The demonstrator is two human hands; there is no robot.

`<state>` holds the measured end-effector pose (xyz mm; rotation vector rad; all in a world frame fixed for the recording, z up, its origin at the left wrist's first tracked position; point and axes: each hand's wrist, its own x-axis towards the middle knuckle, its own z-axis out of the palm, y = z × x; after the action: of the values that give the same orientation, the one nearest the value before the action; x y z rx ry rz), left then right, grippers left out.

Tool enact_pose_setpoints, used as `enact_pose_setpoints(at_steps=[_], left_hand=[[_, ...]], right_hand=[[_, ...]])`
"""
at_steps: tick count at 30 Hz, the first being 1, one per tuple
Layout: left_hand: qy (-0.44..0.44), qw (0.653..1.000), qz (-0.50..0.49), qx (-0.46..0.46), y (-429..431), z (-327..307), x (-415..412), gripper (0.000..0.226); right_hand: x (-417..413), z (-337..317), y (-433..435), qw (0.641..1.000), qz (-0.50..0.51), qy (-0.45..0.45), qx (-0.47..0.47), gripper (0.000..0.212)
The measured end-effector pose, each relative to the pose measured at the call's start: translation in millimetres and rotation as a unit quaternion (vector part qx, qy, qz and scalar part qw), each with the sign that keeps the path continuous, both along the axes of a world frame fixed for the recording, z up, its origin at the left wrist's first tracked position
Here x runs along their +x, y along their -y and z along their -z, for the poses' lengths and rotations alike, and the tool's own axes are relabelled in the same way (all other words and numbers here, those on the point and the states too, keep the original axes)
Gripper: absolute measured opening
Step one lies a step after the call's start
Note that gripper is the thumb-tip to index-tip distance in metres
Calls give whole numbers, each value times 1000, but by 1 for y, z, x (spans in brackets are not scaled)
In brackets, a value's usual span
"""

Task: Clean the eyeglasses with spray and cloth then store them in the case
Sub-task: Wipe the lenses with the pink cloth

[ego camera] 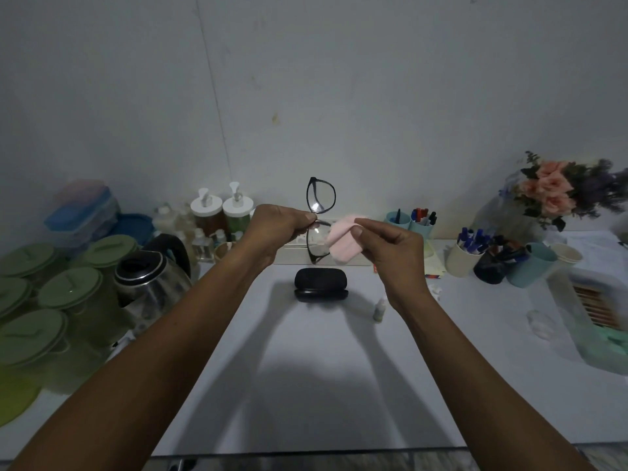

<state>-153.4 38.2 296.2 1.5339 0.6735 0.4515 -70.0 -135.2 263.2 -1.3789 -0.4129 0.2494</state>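
Both bare forearms reach forward from the lower corners and converge toward the middle, held up in front of the person. The left hand is curled, knuckles up, its thumb and fingers pinching the eyeglasses near the bridge. The right hand sits just beside it, slightly lower, fingers bent, thumb and forefinger pinching the pink cloth.

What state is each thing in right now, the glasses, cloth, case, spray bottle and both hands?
eyeglasses, held up on end, one lens above the other
pink cloth, pressed against the lower lens
case, on the table, open or shut unclear
spray bottle, upright on the table, untouched
left hand, pinches the eyeglasses at the bridge
right hand, pinches the pink cloth
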Motion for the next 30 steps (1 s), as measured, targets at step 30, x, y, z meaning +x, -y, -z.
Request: enact_pose_setpoints(at_steps=[30], left_hand=[[-208, 907, 114, 347, 18, 97, -5, 12]], right_hand=[[24, 101, 20, 981, -40, 45, -186, 16]])
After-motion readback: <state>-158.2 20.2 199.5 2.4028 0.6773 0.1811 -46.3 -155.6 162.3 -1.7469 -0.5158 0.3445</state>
